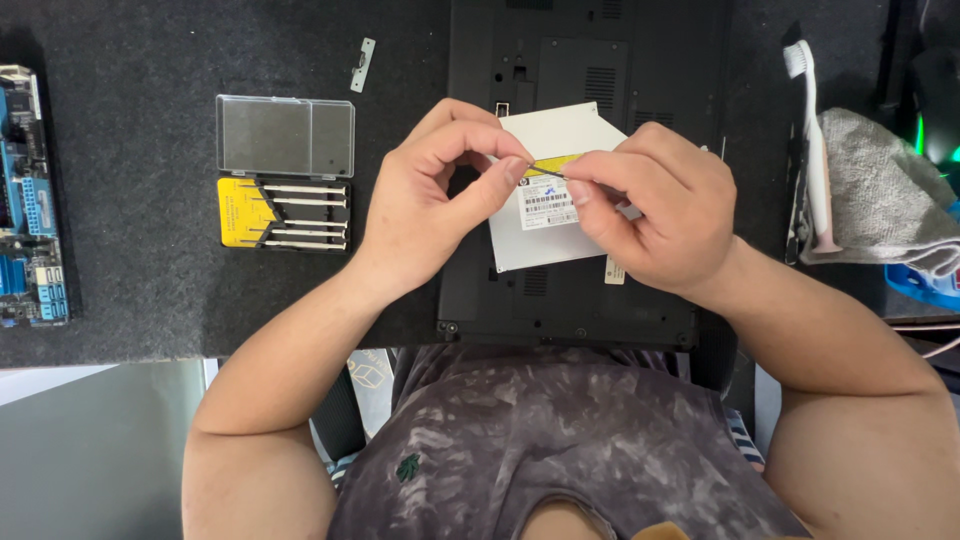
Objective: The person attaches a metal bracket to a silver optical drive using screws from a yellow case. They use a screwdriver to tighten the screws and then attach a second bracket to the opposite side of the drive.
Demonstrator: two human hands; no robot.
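Both hands meet over a white optical drive that lies on the underside of a black laptop. My right hand pinches a thin dark screwdriver between thumb and forefinger. My left hand touches the tool's tip end with its fingertips, thumb and forefinger curled together. The drive carries a white label with a yellow strip, partly hidden by my fingers.
An open case of small screwdrivers with a clear lid lies left of the laptop. A small metal bracket sits above it. A blue circuit board is at the far left. A white brush and grey cloth lie right.
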